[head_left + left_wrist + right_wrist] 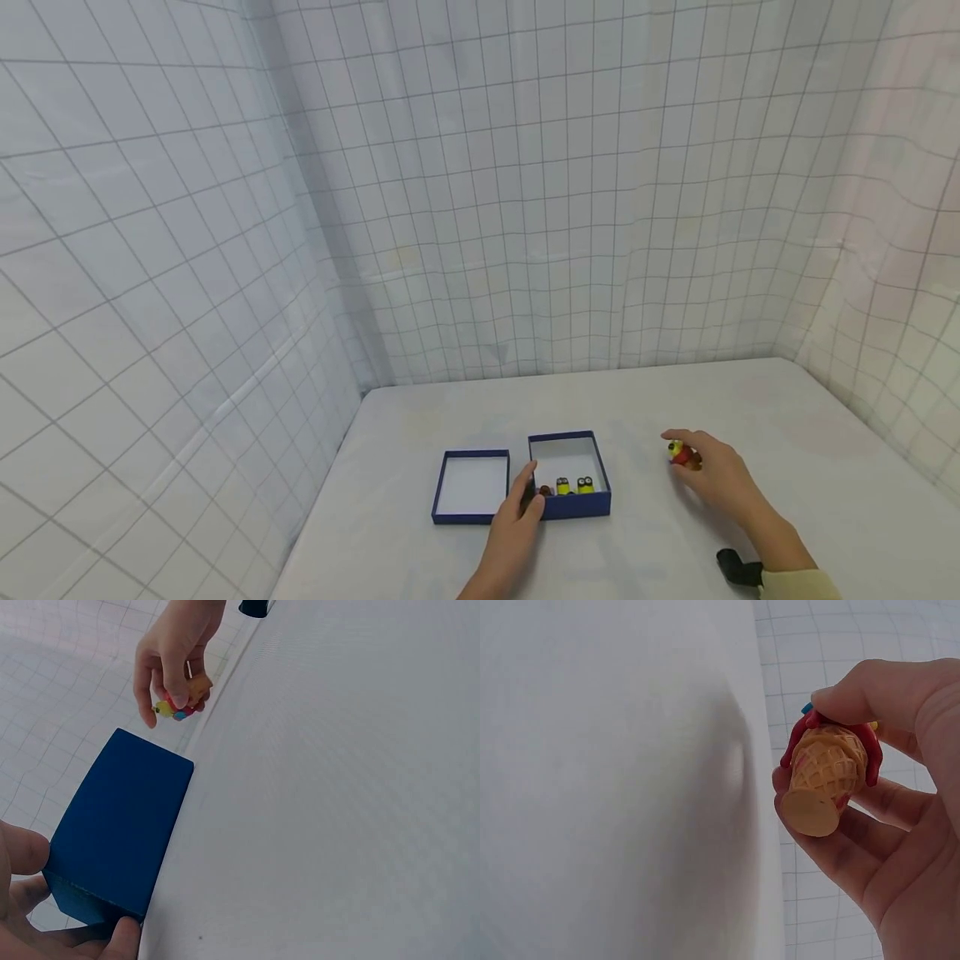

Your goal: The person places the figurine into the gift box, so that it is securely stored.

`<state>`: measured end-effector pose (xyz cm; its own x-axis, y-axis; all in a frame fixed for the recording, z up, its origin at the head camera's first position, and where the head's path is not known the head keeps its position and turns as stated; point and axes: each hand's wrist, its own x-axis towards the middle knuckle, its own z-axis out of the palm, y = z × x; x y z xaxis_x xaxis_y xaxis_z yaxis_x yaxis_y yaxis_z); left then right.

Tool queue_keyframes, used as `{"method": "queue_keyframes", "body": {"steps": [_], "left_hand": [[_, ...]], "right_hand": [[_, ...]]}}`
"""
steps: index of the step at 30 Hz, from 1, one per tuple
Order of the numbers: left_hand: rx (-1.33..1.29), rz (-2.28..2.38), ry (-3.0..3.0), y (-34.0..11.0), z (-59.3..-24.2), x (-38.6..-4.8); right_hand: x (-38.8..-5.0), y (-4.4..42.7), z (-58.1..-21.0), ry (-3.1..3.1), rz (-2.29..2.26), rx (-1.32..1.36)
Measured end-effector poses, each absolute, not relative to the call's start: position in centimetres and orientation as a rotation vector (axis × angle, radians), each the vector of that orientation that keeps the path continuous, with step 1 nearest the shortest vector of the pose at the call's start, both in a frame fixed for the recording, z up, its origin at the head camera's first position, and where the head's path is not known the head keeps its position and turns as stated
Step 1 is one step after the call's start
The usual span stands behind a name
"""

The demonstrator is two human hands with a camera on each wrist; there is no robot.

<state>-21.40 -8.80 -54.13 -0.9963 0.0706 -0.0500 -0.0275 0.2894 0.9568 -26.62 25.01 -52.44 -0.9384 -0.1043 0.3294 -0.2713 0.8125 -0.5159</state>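
My right hand (716,475) pinches a small toy ice cream cone figure (829,769) above the table, to the right of the box. It has a tan waffle cone and red drips, and a yellow top (164,709) shows in the left wrist view. My left hand (516,527) holds the left front corner of an open blue box (576,506) with a white inside. Along the box's front wall stand two yellow figures (585,485) with big eyes and a brown-red piece (545,491); their lower parts are hidden by the wall.
Left of the box lies a shallow blue-rimmed tray or lid (471,518) with a white inside. A black object (738,570) is by my right sleeve on the white table (637,550). Gridded white curtains (525,208) enclose the table at the back and sides.
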Motion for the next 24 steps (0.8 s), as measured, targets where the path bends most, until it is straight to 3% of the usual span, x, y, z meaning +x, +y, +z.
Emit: {"method": "queue_keyframes", "body": {"steps": [24], "left_hand": [[0.053,1.847,2.463,-8.75,-53.92,-21.28]], "right_hand": [[-26.69,24.60,-52.55,-2.550,0.947,0.379]]}}
